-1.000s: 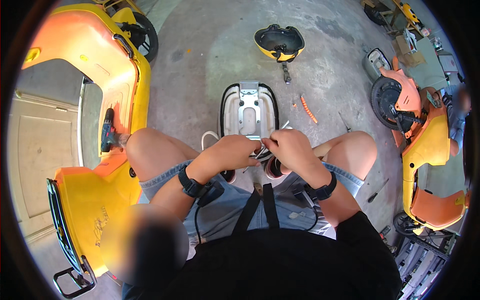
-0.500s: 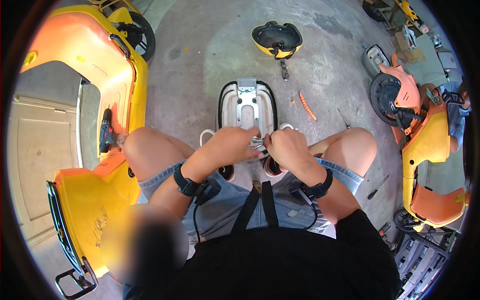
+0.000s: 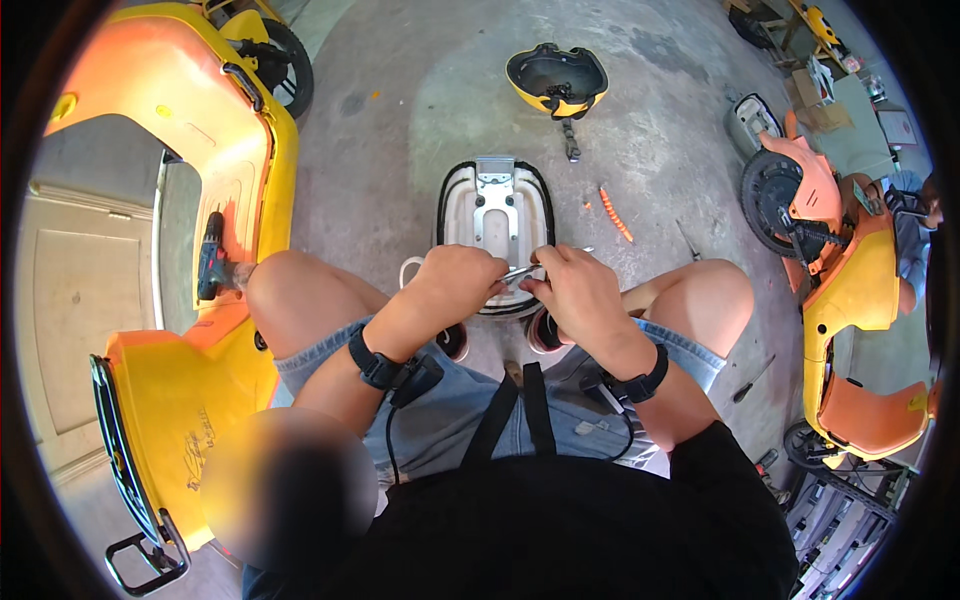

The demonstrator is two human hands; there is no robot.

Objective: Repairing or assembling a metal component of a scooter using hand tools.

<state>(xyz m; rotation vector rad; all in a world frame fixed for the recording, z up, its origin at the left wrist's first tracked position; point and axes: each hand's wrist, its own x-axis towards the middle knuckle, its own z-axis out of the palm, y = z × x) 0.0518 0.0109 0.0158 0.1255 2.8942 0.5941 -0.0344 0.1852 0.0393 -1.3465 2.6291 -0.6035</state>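
I sit with knees apart over an upturned scooter seat (image 3: 494, 205), white underneath with a black rim and a grey metal bracket. My left hand (image 3: 458, 283) and my right hand (image 3: 574, 291) meet over its near end. Both are closed on a thin metal tool (image 3: 528, 270) held between them; its tip pokes out to the right of my fingers. What lies under the hands is hidden. Black bands with cables sit on both wrists.
A yellow-orange scooter body (image 3: 185, 230) lies at my left with a cordless drill (image 3: 212, 268) on its footboard. A yellow helmet (image 3: 556, 78) and an orange screwdriver (image 3: 615, 214) lie on the concrete ahead. Another orange scooter (image 3: 850, 290) stands at right, a screwdriver (image 3: 752, 378) by my right knee.
Both hands stay together on the metal tool over the seat's near end, shifting only slightly. The view has tilted a little.
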